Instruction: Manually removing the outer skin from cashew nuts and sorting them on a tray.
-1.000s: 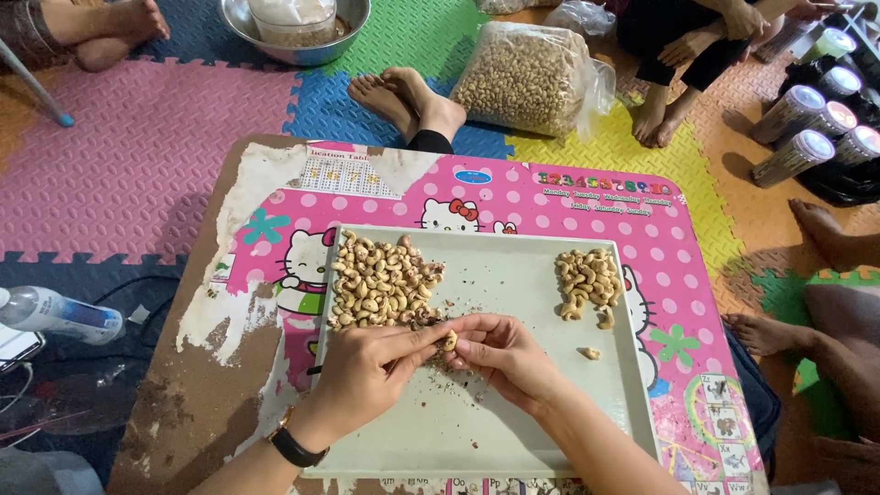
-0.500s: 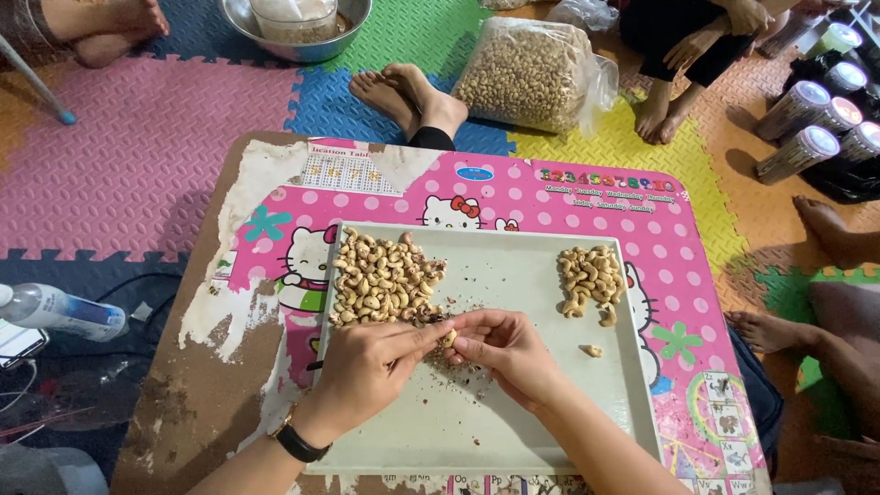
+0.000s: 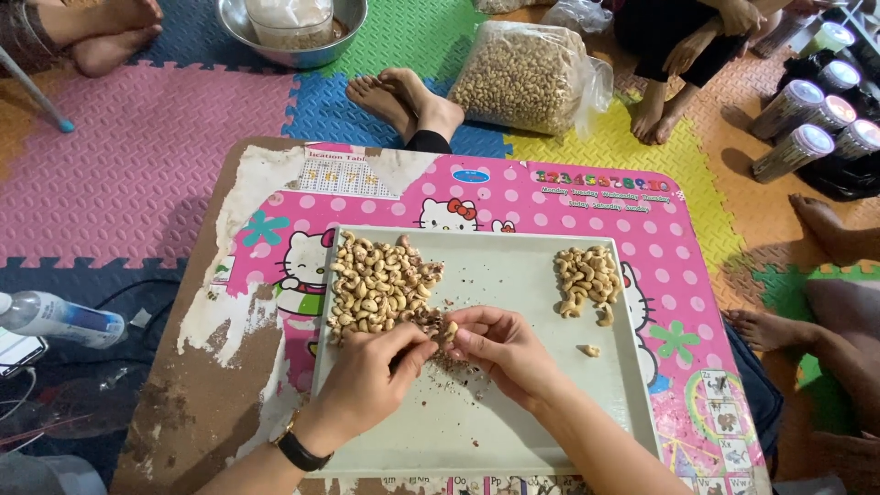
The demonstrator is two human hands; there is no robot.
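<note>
Compared with half a second ago, the left hand [image 3: 371, 380] has slipped slightly toward 6 o'clock, opening a small gap between it and the single cashew [image 3: 449, 331]; the right hand [image 3: 500, 353] stays in place. The cashew is pinched between the right thumb and forefinger, above the pale tray [image 3: 513, 440] near its centre. The left hand is curled, fingertips drawn together at 9 o'clock of the nut (whether they grip anything cannot be told). A black wristwatch [image 3: 295, 449] circles the left wrist. The unpeeled cashew pile [image 3: 378, 284] lies at 11 o'clock of the hands, the peeled pile [image 3: 587, 275] at 2 o'clock. The tray rests on the pink surface [image 3: 513, 197].
</note>
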